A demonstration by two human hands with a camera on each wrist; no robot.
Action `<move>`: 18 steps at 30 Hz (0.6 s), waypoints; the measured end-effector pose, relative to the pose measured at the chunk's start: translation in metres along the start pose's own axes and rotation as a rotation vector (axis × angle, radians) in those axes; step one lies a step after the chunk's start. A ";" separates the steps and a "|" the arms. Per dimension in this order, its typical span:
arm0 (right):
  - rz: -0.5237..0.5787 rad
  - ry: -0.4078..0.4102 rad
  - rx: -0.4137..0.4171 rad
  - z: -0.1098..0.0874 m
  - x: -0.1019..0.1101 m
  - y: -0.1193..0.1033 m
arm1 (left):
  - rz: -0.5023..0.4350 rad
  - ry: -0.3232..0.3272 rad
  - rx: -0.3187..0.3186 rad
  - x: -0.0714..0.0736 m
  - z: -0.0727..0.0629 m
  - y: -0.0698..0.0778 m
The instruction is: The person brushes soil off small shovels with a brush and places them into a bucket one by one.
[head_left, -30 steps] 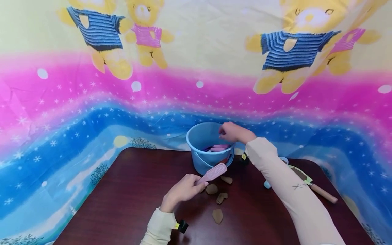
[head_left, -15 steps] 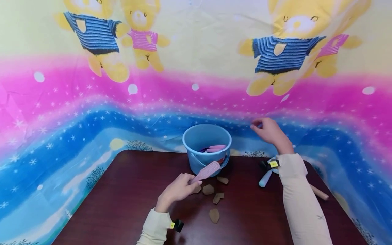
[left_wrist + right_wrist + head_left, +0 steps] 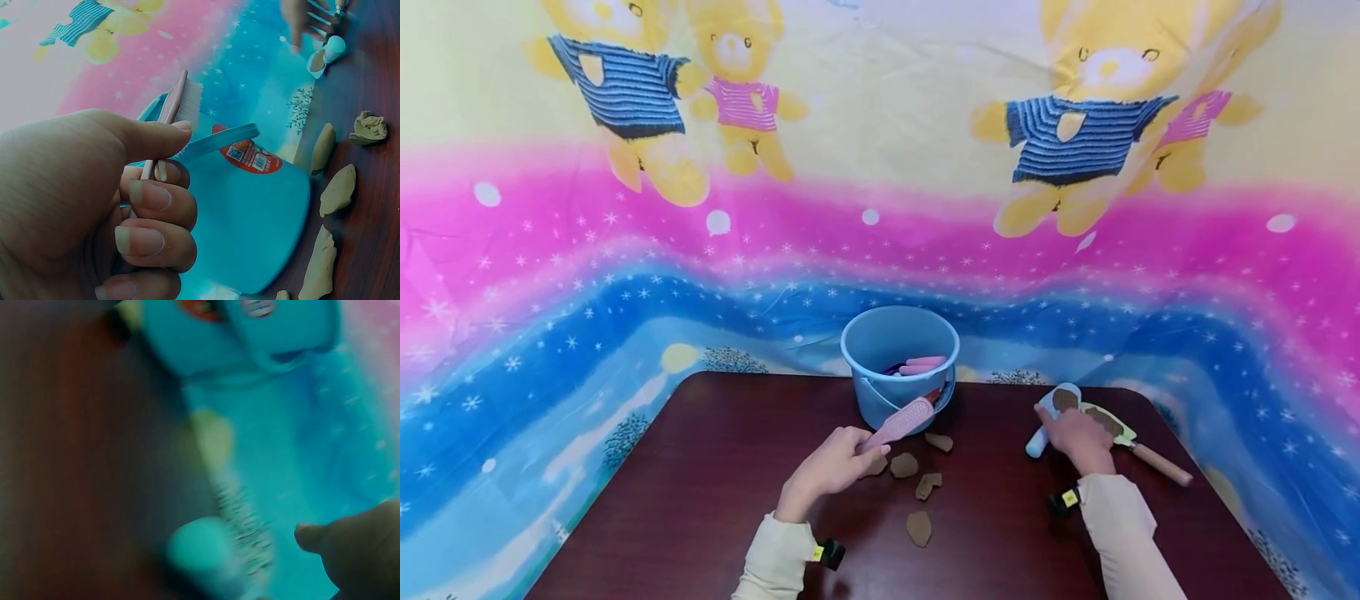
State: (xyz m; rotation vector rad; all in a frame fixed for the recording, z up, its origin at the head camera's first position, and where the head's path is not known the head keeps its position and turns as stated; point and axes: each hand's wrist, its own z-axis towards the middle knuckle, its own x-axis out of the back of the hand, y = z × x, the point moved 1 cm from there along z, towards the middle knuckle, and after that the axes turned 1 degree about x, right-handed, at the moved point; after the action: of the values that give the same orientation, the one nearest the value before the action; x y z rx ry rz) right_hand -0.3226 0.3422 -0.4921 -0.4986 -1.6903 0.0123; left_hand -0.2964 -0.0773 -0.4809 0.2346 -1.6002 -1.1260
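Observation:
In the head view my left hand point(image 3: 826, 471) grips a pink brush point(image 3: 904, 422) in front of the light-blue bucket point(image 3: 880, 404). White bristles point(image 3: 190, 103) show in the left wrist view, with the thumb along the handle and the fingers curled round it. My right hand point(image 3: 1081, 443) is over a light-blue scoop point(image 3: 1037, 442) and a green trowel point(image 3: 1126, 433) with a wooden handle, fingers loosely extended. Brown material lies in both tools. Whether the right hand touches either one is unclear; the right wrist view is blurred.
Several brown clay-like pieces point(image 3: 904, 465) lie on the dark wooden table point(image 3: 700, 483) before the bucket. Pink-handled items point(image 3: 922, 365) sit inside the bucket. A printed bear cloth point(image 3: 865, 150) hangs behind the table.
My right hand has left the bucket's rim, swung right, and come down over the scoop and trowel. The left hand keeps holding the brush in about the same place.

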 end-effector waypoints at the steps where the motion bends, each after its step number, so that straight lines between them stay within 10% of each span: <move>1: 0.008 -0.012 -0.012 0.001 -0.006 0.003 | -0.001 0.000 0.005 0.000 0.000 0.000; 18: 0.270 -0.069 0.038 0.003 -0.018 0.025 | 0.007 0.010 0.010 0.001 -0.001 -0.001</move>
State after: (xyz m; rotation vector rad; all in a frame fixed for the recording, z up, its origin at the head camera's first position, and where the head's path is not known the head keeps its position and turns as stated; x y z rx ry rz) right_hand -0.3159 0.3599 -0.5173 -0.7017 -1.6757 0.2603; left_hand -0.2960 -0.0793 -0.4809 0.2403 -1.5964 -1.1101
